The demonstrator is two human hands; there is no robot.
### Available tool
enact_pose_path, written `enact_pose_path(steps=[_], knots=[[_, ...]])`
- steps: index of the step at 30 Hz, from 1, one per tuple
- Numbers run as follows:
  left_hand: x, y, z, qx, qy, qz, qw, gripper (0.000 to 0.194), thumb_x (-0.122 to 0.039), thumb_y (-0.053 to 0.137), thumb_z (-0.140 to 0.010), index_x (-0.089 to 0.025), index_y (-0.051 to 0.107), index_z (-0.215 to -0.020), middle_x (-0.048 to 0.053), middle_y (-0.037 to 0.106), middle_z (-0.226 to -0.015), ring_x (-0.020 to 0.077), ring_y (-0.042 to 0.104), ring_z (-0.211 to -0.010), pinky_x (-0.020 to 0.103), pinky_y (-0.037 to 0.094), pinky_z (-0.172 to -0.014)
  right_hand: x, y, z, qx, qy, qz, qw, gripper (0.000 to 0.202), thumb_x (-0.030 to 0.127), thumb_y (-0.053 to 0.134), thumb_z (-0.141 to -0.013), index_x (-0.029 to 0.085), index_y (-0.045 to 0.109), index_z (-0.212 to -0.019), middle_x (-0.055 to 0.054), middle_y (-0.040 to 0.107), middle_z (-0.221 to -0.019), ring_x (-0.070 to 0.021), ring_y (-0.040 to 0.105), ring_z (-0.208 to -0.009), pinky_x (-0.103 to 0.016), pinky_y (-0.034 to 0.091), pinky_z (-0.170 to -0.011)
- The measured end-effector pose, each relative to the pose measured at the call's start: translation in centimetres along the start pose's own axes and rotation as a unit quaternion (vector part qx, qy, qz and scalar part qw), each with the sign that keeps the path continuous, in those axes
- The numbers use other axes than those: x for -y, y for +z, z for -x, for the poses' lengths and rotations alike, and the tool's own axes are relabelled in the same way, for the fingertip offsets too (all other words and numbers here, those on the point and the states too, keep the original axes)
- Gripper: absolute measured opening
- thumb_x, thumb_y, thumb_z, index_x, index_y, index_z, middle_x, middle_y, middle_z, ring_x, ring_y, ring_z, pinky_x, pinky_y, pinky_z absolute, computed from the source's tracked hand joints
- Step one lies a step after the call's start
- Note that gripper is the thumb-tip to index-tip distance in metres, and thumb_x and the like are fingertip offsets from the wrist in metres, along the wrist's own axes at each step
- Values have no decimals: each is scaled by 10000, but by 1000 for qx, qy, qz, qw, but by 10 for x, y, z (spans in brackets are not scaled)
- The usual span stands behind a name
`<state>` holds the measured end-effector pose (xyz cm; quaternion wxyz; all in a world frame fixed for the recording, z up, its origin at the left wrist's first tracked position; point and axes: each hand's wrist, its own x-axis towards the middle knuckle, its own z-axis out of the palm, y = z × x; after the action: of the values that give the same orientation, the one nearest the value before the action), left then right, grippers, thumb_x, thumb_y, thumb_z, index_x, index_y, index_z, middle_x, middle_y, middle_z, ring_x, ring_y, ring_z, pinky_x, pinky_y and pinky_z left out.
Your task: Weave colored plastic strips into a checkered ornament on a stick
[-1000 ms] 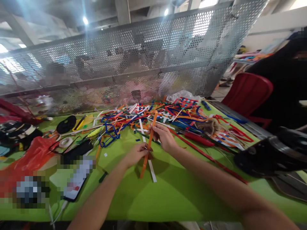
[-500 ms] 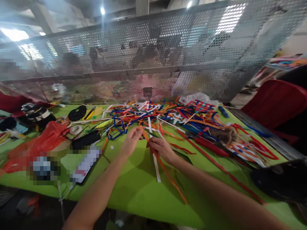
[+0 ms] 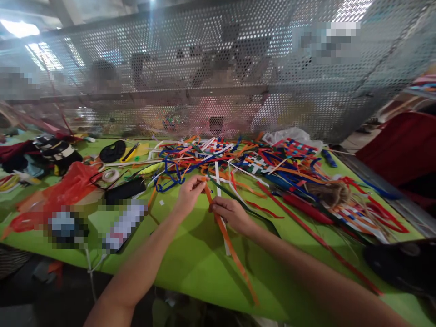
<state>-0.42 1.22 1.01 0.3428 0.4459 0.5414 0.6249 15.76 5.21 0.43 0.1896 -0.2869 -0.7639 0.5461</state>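
Note:
An orange strip (image 3: 238, 262) runs between my two hands, its free end hanging toward the front edge of the green table. My left hand (image 3: 190, 194) pinches the strip near its upper end. Lower down, my right hand (image 3: 230, 211) grips the same strip between thumb and fingers. Beneath it lies a white strip (image 3: 218, 177), stretching away from me and partly covered by the orange one. A dark green strip (image 3: 247, 204) curves past the right hand on its far side.
A heap of coloured strips and woven pieces (image 3: 259, 163) spreads over the back of the green table (image 3: 190, 277). At left are a red plastic bag (image 3: 71, 190), a black case (image 3: 126, 190) and a tape roll (image 3: 111, 175). A perforated metal screen (image 3: 163, 77) stands behind.
The view has tilted slightly downward and shifted left. Both hands keep their hold on the orange strip, whose hanging end has swung a little leftward and nearer to me.

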Motion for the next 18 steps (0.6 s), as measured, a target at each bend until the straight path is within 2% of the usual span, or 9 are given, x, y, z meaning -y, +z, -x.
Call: enact_pose_path(steps=[6, 11, 15, 18], knots=[[9, -5, 0, -8, 66, -112, 991, 173, -269, 539, -862, -182, 678, -920, 5, 612, -733, 119, 525, -661, 229, 427, -644, 0, 0, -2, 0, -7, 17, 1000, 200, 304, 519, -841, 208, 575, -675, 50, 495, -509, -99, 459, -461, -230, 319, -468], [14, -8, -4, -7, 46, -82, 996, 198, -346, 554, -869, -171, 644, -893, 9, 617, -735, 122, 568, -666, 238, 465, -663, -3, 0, -3, 14, 35, -60, 997, 242, 396, 534, -841, 187, 590, -732, 39, 520, -516, -89, 470, -442, -218, 317, -442], [17, -13, -8, -43, 55, -71, 995, 198, -358, 569, -856, -170, 631, -839, -4, 598, -689, 115, 565, -623, 232, 471, -634, -6, 1, -4, 49, 81, -117, 989, 258, 434, 586, -800, 176, 585, -789, -7, 639, -580, -98, 532, -466, -210, 341, -444], [16, -18, -11, -74, 37, -40, 996, 221, -385, 581, -847, -169, 623, -824, -1, 610, -703, 113, 566, -622, 231, 482, -628, -6, 1, -7, 69, 95, -131, 984, 250, 415, 636, -761, 174, 594, -815, -13, 669, -606, -90, 519, -450, -208, 348, -435]])
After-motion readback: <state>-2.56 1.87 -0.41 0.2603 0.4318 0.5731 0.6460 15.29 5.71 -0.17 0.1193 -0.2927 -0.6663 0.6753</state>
